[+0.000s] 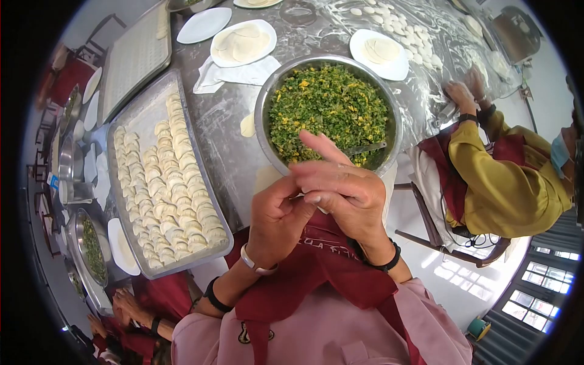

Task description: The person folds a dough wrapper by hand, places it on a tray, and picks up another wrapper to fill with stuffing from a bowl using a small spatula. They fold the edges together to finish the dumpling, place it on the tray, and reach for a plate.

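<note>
My left hand [277, 210] and my right hand [356, 198] meet in front of the red apron, fingers closed and pressed together. Between them a dumpling [322, 210] is almost wholly hidden; only a small pale bit of dough shows. Just beyond my hands stands a steel bowl [260, 125] of chopped green and yellow filling [331, 109]. A metal spoon [365, 148] rests in the filling, its far part covered. Left of my hands, a metal tray [222, 246] holds rows of folded dumplings [167, 188].
Plates of round wrappers [243, 44] [381, 50] lie behind the bowl, one on a white cloth [213, 76]. Dough pieces [407, 33] are scattered on the floured table [213, 121]. A co-worker in a yellow top [505, 182] sits at right; another person's hands [131, 307] show lower left.
</note>
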Motion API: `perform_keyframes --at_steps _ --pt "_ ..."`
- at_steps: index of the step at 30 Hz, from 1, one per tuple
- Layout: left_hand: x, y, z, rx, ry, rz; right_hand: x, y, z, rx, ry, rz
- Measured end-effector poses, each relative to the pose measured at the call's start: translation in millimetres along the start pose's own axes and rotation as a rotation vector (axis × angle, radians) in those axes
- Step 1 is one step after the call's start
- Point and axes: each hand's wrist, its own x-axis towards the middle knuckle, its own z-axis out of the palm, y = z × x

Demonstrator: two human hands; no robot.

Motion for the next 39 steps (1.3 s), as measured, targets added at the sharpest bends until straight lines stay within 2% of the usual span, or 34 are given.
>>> perform_keyframes --at_steps 4,7,13,16,19,22,23,26,28,30,32,34,36,39 --pt "1 0 1 -0.003 0.016 0.063 -1 -4 7 0.076 0.139 0.094" --pt "3 3 2 0.010 0.000 0.051 -6 5 2 0.084 0.059 0.023" --pt "1 -3 -1 0.012 0.030 0.002 -4 6 -2 -0.158 -0.009 -0.052" --pt "5 2 2 -0.003 0.032 0.010 -3 -3 10 -0.013 0.175 0.065" --pt "5 6 4 -0.001 0.029 -0.009 -5 1 11 0.010 0.197 0.055" --pt "2 6 6 0.009 0.022 -0.025 -7 9 -2 -0.224 0.016 -0.119" --pt "1 6 7 0.011 0.021 -0.027 -8 11 -4 -0.238 0.016 -0.134" --pt "4 19 7 -0.374 -0.100 -0.172 -7 12 -6 -0.297 0.004 -0.152" --pt "6 28 11 -0.420 -0.070 -0.199 -1 7 -6 -0.358 -0.017 -0.131" --pt "6 29 11 -0.448 -0.070 -0.224 0 -2 6 -0.189 0.127 -0.014" --pt "5 25 6 -0.465 -0.096 -0.252 -2 -3 8 -0.117 0.168 0.026" --pt "4 24 9 -0.452 -0.090 -0.234 -4 2 4 -0.145 0.109 -0.013" --pt "3 25 10 -0.425 -0.085 -0.225 -8 12 -8 -0.317 -0.032 -0.110" --pt "4 28 12 -0.410 -0.071 -0.233 -7 19 -14 -0.483 -0.137 -0.194"
